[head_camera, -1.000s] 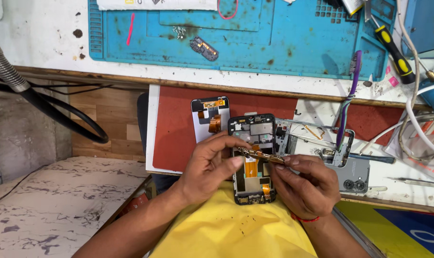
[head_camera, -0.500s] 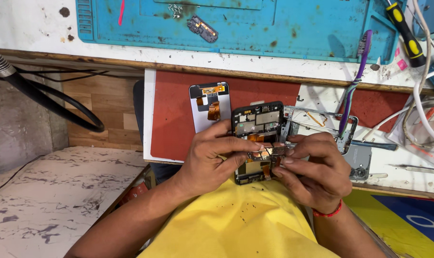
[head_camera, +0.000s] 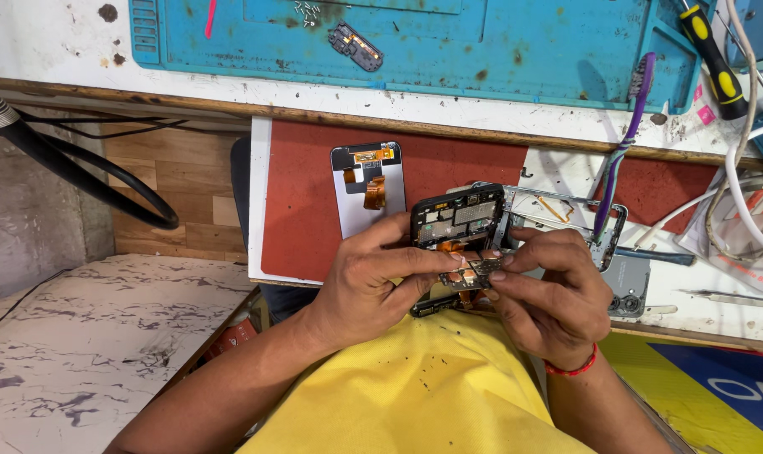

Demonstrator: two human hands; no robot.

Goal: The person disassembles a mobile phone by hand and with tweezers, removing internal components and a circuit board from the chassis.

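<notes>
An opened black phone body (head_camera: 457, 220) with bare circuit boards and orange flex cables sits between both hands above my lap. My left hand (head_camera: 373, 282) grips its left side, fingers reaching across the middle. My right hand (head_camera: 549, 290), with a red thread at the wrist, pinches a small circuit part (head_camera: 476, 271) at the phone's centre. A detached screen panel (head_camera: 363, 187) with an orange flex cable lies face down on the red mat (head_camera: 297, 202) just left of the phone.
A phone frame (head_camera: 610, 220) and a grey back cover (head_camera: 629, 286) lie right of my hands. The blue work mat (head_camera: 482, 50) holds a small board (head_camera: 356, 46); a purple toothbrush (head_camera: 621, 147), yellow-black screwdriver (head_camera: 711, 59), tweezers (head_camera: 718, 294) and white cables are at right. A black hose (head_camera: 71, 168) hangs left.
My view has shifted slightly. Both hands closed in over the middle of the phone, and my right fingers now pinch the small part there.
</notes>
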